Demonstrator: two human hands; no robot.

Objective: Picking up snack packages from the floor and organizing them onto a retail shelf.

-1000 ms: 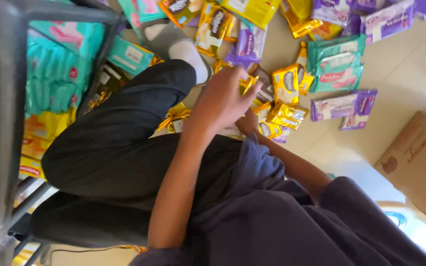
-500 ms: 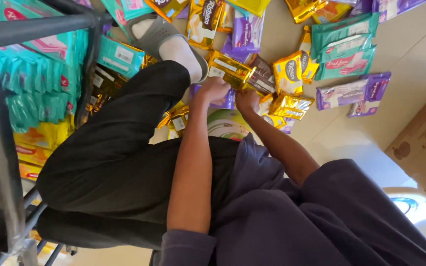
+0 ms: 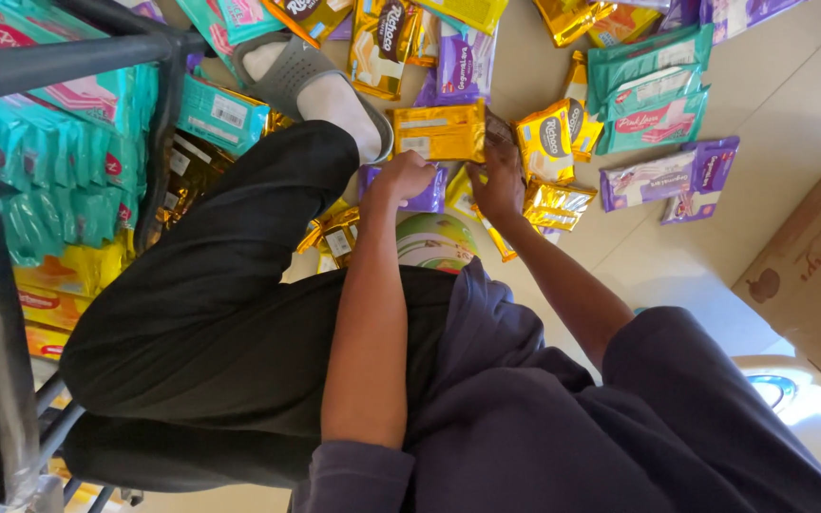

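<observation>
We see the person crouched over a tiled floor strewn with snack packets, both hands low among them. The left hand is curled into a loose fist; it rests against a purple packet, but we cannot tell whether the fingers actually clasp anything. The right hand sits just beside it, its fingers closed on the edge of a gold packet that lies flat, just beyond both hands and next to the person's grey sandal.

To the right of the right hand lie more gold packets — one stands close by, and a crinkled foil one sits nearer to us. Farther right we find a stack of teal packets and two purple packets, well apart from the hands. A round green-and-white lid or tub shows beneath the forearms.

At the left, a dark metal shelf frame holds rows of teal packs. A brown cardboard box stands at the right edge.
</observation>
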